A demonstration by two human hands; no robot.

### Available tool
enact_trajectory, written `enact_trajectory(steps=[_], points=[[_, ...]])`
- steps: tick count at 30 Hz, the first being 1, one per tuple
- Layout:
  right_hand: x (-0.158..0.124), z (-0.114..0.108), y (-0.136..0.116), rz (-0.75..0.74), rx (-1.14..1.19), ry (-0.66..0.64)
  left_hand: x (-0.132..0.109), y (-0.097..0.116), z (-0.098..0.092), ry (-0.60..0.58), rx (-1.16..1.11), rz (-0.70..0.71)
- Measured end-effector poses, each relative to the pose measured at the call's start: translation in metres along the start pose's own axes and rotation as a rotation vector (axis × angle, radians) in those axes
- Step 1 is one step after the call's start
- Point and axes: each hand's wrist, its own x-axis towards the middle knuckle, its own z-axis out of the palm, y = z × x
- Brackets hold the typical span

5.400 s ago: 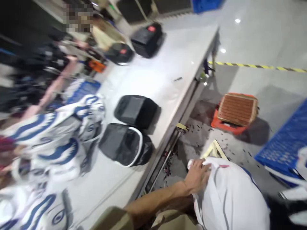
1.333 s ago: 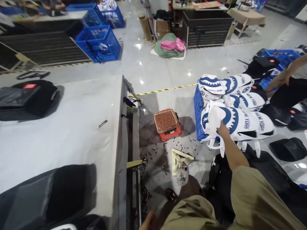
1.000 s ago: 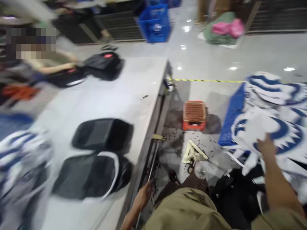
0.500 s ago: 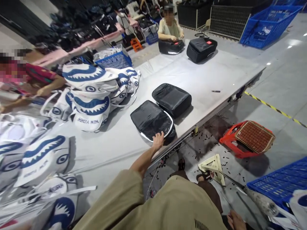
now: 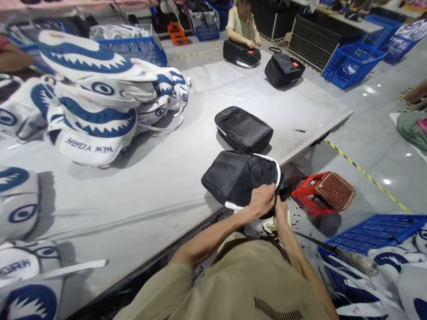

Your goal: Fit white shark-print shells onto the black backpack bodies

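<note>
Now both hands are on the white-trimmed black bag (image 5: 238, 178), where half a second ago only the left hand reached its near edge and the right hung low by the person's side. The bag lay flat on the table (image 5: 160, 195) then, close beside the second black bag (image 5: 243, 129); it now sits apart from that one, drawn to the table's near edge, tipped up and partly overhanging the floor. The left hand (image 5: 263, 201) is closed over the bag's near corner by the white piping, and the right hand (image 5: 282, 211) comes up from below with its fingers pinched on a dark bit of the same corner, though exactly what they grip is too small to tell. A second or so earlier the right hand was over on the shark-print bags by the blue crate (image 5: 373, 229); that side is let go. The work in hand has thus shifted to this one black bag, held in two hands. The shark-print bags (image 5: 93, 111) on the table lie untouched, the red stool (image 5: 322, 193) stands just beyond the hands, and another person (image 5: 242, 26) works on a black bag at the far end.
</note>
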Motion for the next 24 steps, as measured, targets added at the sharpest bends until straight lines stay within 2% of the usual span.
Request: enact_trajectory(steps=[1,3,5,7,9,11,15,18,24], points=[[-0.001,0.006,-0.020,-0.104,-0.017,0.084,0.003,0.009,-0.015,0.068,-0.078,-0.045],[0.000,0.008,-0.061,-0.258,-0.097,0.170,0.008,0.011,-0.048,0.168,-0.288,-0.102],[0.004,0.002,-0.099,-0.331,-0.209,0.144,0.007,-0.004,-0.075,0.207,-0.538,-0.088],[0.013,-0.003,-0.132,-0.366,-0.316,0.086,-0.003,-0.028,-0.087,0.228,-0.738,-0.057],[0.024,-0.004,-0.156,-0.422,-0.426,0.045,-0.020,-0.051,-0.084,0.249,-0.829,-0.071],[0.038,-0.001,-0.172,-0.472,-0.530,0.020,-0.039,-0.068,-0.069,0.237,-0.840,-0.112],[0.067,0.010,-0.187,-0.508,-0.640,-0.019,-0.068,-0.078,-0.033,0.119,-0.789,-0.081],[0.079,0.019,-0.194,-0.521,-0.656,-0.048,-0.074,-0.077,-0.019,0.121,-0.720,-0.003],[0.074,0.034,-0.202,-0.541,-0.717,-0.051,-0.069,-0.086,-0.012,0.170,-0.465,0.079]])
